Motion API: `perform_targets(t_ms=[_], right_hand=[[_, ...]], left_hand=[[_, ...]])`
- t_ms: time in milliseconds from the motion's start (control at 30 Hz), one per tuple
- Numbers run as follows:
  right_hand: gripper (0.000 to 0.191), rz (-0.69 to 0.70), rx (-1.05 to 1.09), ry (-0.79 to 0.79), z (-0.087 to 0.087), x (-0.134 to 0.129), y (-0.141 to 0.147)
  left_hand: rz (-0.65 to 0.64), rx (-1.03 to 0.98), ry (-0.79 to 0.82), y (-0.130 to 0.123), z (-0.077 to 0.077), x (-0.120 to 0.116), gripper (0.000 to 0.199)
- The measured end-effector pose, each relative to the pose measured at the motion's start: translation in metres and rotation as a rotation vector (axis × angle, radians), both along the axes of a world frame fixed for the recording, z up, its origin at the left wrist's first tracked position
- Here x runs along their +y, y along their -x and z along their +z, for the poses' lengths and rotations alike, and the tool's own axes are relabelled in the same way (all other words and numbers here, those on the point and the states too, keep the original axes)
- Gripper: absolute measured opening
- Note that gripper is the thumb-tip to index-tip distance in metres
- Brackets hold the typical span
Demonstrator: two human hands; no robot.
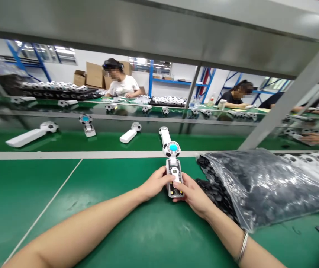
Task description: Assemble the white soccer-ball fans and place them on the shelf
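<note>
Green workbench (36, 201) filled the lower view, with a grey metal shelf beam (148, 33) crossing overhead and a raised green belt (112, 141) beyond the bench's pale far strip. Both hands grasped one white plastic handle (174, 165) with a football-patterned head (173, 149) and a blue centre: the left hand (156, 183) closed on it from the 9 o'clock side, the right hand (193, 195) from 3 o'clock, their fingers meeting over the casing. It was held upright in the view, near the bench's far edge; contact with the bench could not be told. A clear plastic bag (260, 186) of small black pieces lay at 3 o'clock, just beside the right hand. A silver bracelet (242, 247) circled the right wrist. A similar handle (163, 136) lay at 12 o'clock, just past the head, and three more (130, 132) lay on the belt at 10 o'clock. Farther off, a co-worker (122, 80) sat at 11 o'clock before cardboard boxes (94, 74), and another co-worker (236, 96) sat at 1 o'clock.
</note>
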State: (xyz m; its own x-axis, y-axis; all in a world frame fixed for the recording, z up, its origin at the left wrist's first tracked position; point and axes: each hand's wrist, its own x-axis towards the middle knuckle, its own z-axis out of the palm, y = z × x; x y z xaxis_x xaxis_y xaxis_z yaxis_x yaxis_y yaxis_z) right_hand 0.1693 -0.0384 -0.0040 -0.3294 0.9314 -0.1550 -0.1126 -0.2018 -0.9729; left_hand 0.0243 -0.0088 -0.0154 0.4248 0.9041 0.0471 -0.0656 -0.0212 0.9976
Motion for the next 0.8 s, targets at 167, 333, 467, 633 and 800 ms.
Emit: perform_targets(t_ms=[167, 333, 467, 633, 800], right_hand=[[0.036, -0.082, 0.019, -0.035, 0.003, 0.002, -0.003], [0.034, -0.138, 0.040, -0.017, 0.006, 0.007, -0.010], [0.031, -0.143, 0.083, -0.027, 0.004, 0.009, -0.010], [0.031, -0.152, 0.110, -0.014, 0.000, 0.013, -0.009], [0.030, -0.174, 0.163, -0.040, 0.002, 0.016, -0.010]], left_hand=[[0.103, 0.208, -0.126, 0.012, 0.010, 0.020, 0.041], [0.649, 0.534, -0.206, 0.072, 0.025, 0.102, 0.057], [0.833, 0.698, -0.163, 0.110, 0.035, 0.158, 0.058], [0.810, 0.704, -0.074, 0.101, 0.031, 0.191, 0.051], [0.652, 0.454, 0.093, 0.084, 0.033, 0.190, 0.029]])
